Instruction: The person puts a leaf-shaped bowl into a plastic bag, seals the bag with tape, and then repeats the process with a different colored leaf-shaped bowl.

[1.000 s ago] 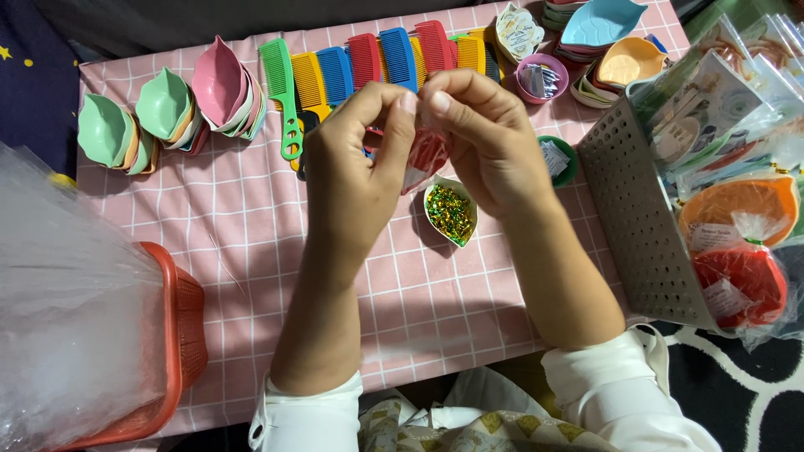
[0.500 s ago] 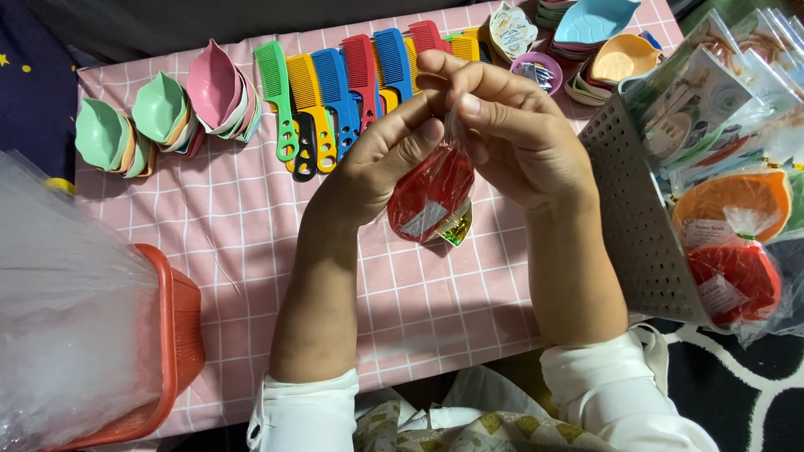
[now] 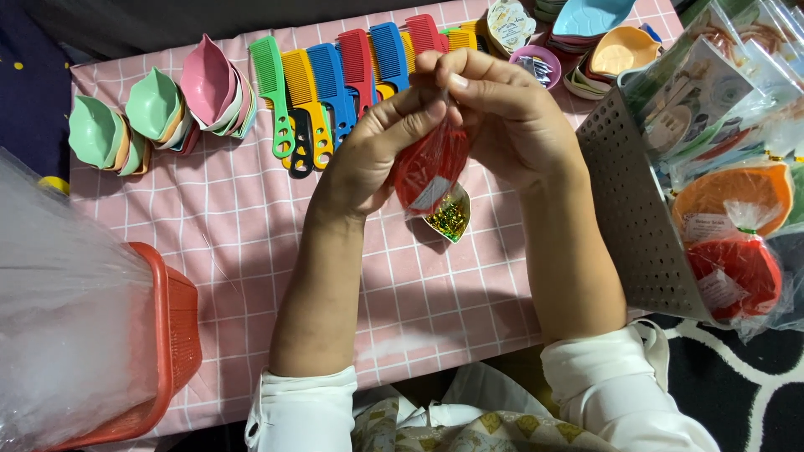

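Head view, looking straight down: both hands are up over the pink checked cloth (image 3: 251, 243), pinching the top of a small clear bag with something red inside (image 3: 429, 172). The left hand (image 3: 368, 155) has thumb and fingers closed on the bag's neck, and the right hand (image 3: 502, 117) is closed on the same spot from the other side (fingertips pretty much touching). The bag hangs just above a little leaf-shaped dish of beads (image 3: 450, 219). A row of coloured combs (image 3: 335, 79) lies beyond, stacked leaf bowls (image 3: 151, 109) to the left, a red basket (image 3: 172, 335) near left, and a grey perforated bin (image 3: 636, 209) at right.
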